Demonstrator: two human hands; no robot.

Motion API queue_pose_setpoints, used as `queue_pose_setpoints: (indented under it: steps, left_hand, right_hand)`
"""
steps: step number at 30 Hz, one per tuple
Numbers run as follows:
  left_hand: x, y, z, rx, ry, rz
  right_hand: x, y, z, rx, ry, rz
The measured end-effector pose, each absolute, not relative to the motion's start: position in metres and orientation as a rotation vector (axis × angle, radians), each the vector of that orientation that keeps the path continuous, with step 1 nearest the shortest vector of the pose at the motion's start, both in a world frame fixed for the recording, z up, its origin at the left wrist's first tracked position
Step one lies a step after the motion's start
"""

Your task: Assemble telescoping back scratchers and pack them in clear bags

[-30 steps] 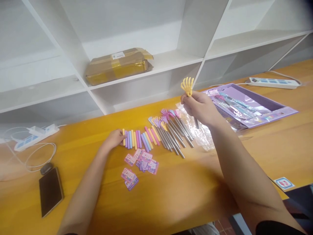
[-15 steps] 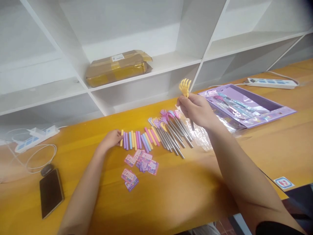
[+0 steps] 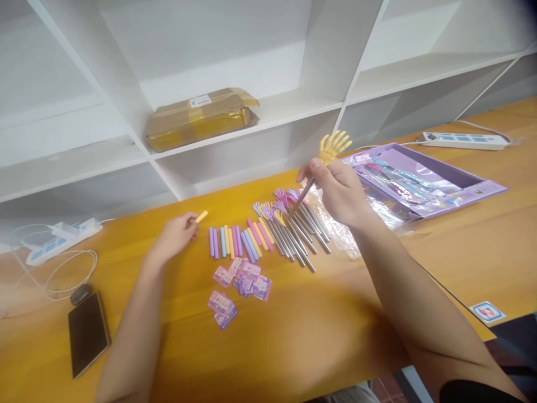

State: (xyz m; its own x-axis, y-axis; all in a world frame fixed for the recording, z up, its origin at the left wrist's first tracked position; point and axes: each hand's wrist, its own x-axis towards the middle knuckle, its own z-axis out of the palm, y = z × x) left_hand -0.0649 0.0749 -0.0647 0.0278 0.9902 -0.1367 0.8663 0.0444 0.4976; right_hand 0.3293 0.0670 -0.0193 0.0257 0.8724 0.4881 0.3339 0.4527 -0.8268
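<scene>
My right hand (image 3: 342,187) is closed round a back scratcher (image 3: 334,146) just below its yellow claw head; the metal rod slants down to the left over the others. In my left hand (image 3: 176,235) a short yellow handle tube (image 3: 202,216) is pinched, lifted off the table. Right of that hand lies a row of handle tubes (image 3: 232,242) in purple, blue, yellow and pink. Beyond them several back scratchers (image 3: 300,226) with coloured claw heads and bare metal rods lie side by side. Small pink and purple cards (image 3: 247,274) are scattered in front of the row.
A purple box (image 3: 457,204) with plastic-wrapped pieces stands at the right, beside clear plastic wrap (image 3: 350,238). A phone (image 3: 88,334) and power strip (image 3: 62,240) lie left. Another power strip (image 3: 465,140) is far right. A taped parcel (image 3: 201,120) sits on the shelf.
My left hand has picked the yellow tube up from the row's left end and drawn back left. My right hand has tilted the back scratcher, its rod now pointing down-left.
</scene>
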Motion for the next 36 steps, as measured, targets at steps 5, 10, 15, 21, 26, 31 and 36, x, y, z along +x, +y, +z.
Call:
queue_pose_setpoints:
  steps: [5, 10, 15, 21, 26, 31, 36]
  left_hand:
    - [-0.028, 0.039, -0.025, 2.219, 1.526, 0.544]
    - [-0.012, 0.014, -0.006, 2.200, 1.278, 0.732]
    - [-0.012, 0.008, -0.002, 2.261, 1.312, 0.845]
    - [-0.008, 0.005, 0.000, 2.282, 1.367, 0.909]
    - [-0.008, 0.005, -0.002, 2.284, 1.380, 0.950]
    - [-0.006, 0.004, -0.002, 2.331, 1.425, 0.944]
    - [-0.006, 0.004, -0.003, 2.365, 1.469, 0.991]
  right_hand:
    - [0.317, 0.058, -0.018, -0.965, -1.462, 0.914]
    - [0.301, 0.051, -0.017, -0.786, -1.238, 1.099]
    - [0.290, 0.047, -0.020, -0.769, -1.091, 1.065]
    - [0.284, 0.049, -0.026, -0.767, -1.122, 1.055]
    - [0.285, 0.047, -0.026, -0.767, -1.134, 1.032]
    - [0.283, 0.045, -0.027, -0.744, -1.089, 1.076]
    - [0.280, 0.044, -0.030, -0.729, -1.085, 1.075]
